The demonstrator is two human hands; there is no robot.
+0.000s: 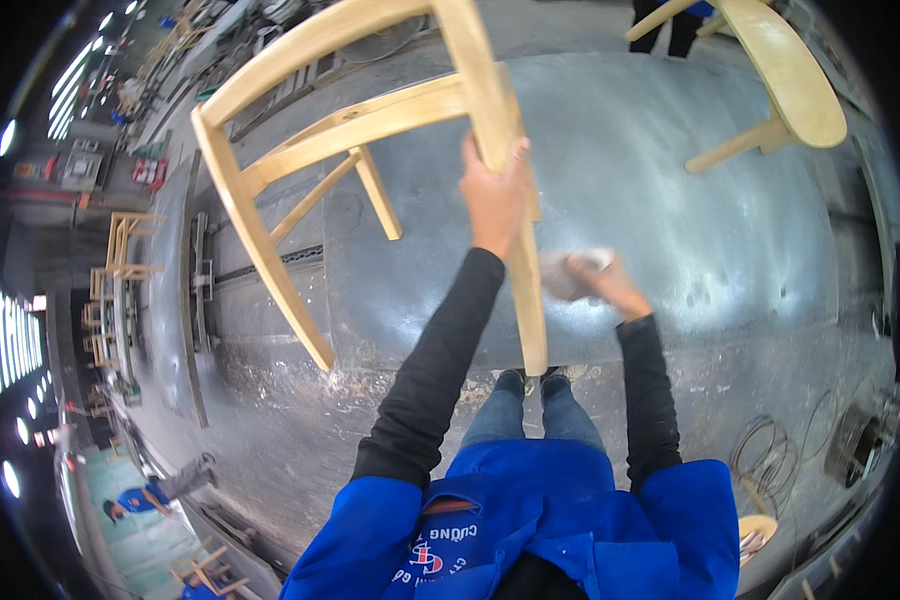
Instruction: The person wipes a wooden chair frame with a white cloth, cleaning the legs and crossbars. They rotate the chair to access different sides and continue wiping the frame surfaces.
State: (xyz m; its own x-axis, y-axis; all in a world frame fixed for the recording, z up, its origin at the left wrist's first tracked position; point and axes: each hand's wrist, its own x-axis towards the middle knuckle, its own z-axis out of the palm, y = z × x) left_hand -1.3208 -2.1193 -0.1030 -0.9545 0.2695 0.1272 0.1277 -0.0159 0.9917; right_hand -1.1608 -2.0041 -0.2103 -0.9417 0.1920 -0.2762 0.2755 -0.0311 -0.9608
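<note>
A pale wooden chair frame (370,122) hangs tilted in front of me, with its curved rail at the top left. My left hand (494,195) is wrapped round one of its long posts, near the joint with the cross rail. On the right side of that post, my right hand (618,288) grips a whitish, crumpled cloth-like pad (563,276). Motion blurs the pad, so I cannot tell exactly what material it is or whether it touches the wood.
A grey metal-topped surface (700,240) spreads beyond my hands. At the far right stands another wooden piece (795,85), with a person's dark legs (678,35) behind it. Chair frames (120,245) line the left. A person in blue (140,498) is at lower left; coiled cables (765,445) lie right.
</note>
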